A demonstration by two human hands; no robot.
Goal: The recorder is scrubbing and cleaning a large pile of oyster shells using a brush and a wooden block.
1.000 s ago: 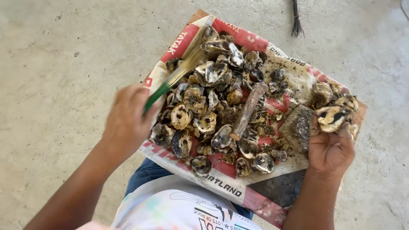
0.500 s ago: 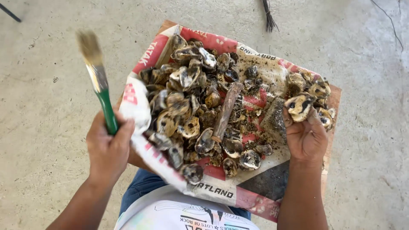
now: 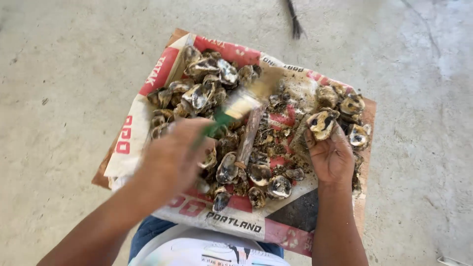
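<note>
1. Two hands: left hand [image 3: 170, 160], right hand [image 3: 331, 156].
2. One brush [image 3: 236, 108].
3. One sack [image 3: 231, 216].
4. One stick [image 3: 250, 135].
5. Shells [image 3: 207, 93]: dozens, too many to count.

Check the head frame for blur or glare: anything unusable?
Head view: left hand and its green-handled brush are smeared by motion blur; right hand and the shell it holds are sharp. Even daylight, soft shadows, mild brightness on the concrete floor, no harsh glare.

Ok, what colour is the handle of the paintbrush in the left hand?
Green, seen in the head view: paintbrush handle above the left hand.
</note>
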